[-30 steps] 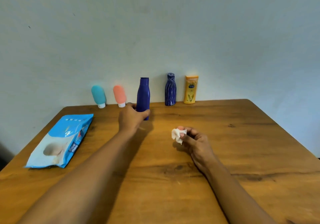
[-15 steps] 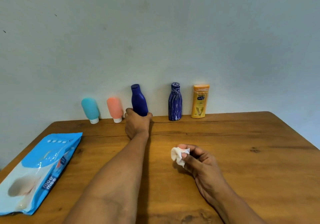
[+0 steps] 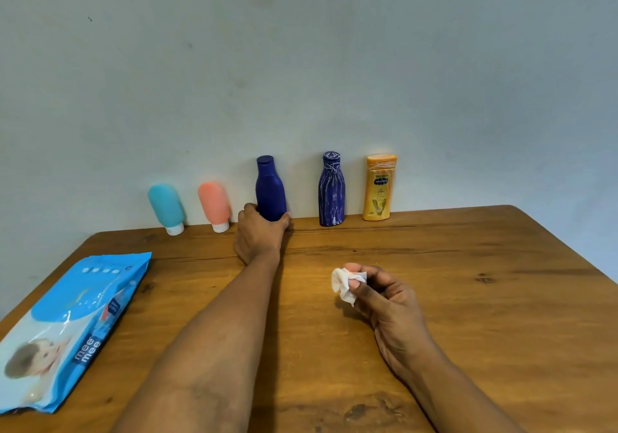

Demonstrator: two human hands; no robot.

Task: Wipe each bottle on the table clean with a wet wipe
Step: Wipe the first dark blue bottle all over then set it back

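Fingers of the left hand (image 3: 259, 233) wrap the blue bottle (image 3: 270, 188) at the tabletop's far edge, while the right hand (image 3: 384, 293) pinches a crumpled wipe (image 3: 344, 283).

I'm seeing two bare forearms here, sleeveless as far as the frame reaches; bare left hand (image 3: 259, 233) and bare right hand (image 3: 384, 293) show no rings or watch, seemingly.

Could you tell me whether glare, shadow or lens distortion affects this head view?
Head view: glare streaks the wet wipe pack; the left hand on the plain blue bottle casts a dark shadow along its right side; the wide lens tilts the teal tube and bows the table edge.
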